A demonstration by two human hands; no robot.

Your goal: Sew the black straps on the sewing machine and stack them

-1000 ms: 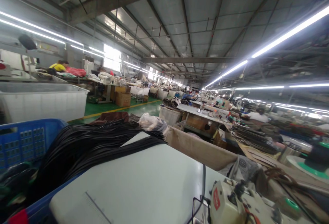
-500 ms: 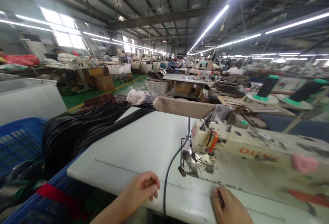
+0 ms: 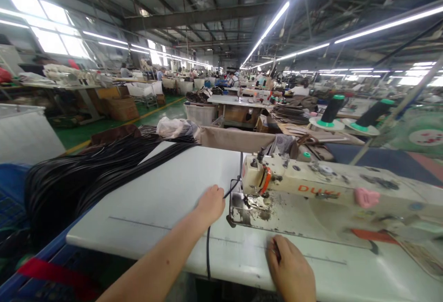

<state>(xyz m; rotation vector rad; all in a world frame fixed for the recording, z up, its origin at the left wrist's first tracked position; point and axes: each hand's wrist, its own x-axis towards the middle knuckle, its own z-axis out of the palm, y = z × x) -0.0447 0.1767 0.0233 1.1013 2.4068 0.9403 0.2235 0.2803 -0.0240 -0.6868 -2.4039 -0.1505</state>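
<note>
My left hand (image 3: 210,205) reaches over the white sewing table (image 3: 162,200) and is closed on a thin black strap (image 3: 208,251) that runs from the needle area down over the table's front edge. My right hand (image 3: 290,269) lies on the table in front of the cream sewing machine (image 3: 328,186), fingers curled together over the strap's near part; what they pinch is hidden. The machine's presser foot (image 3: 251,200) sits just right of my left hand.
A big bundle of black straps (image 3: 86,177) lies on the table's left side, over a blue crate (image 3: 14,191). Thread cones (image 3: 332,108) stand behind the machine. Other tables, boxes and workers fill the hall beyond.
The view dropped from the hall to the table. My left hand moved forward to the machine and closed on the strap; my right hand shifted slightly left.
</note>
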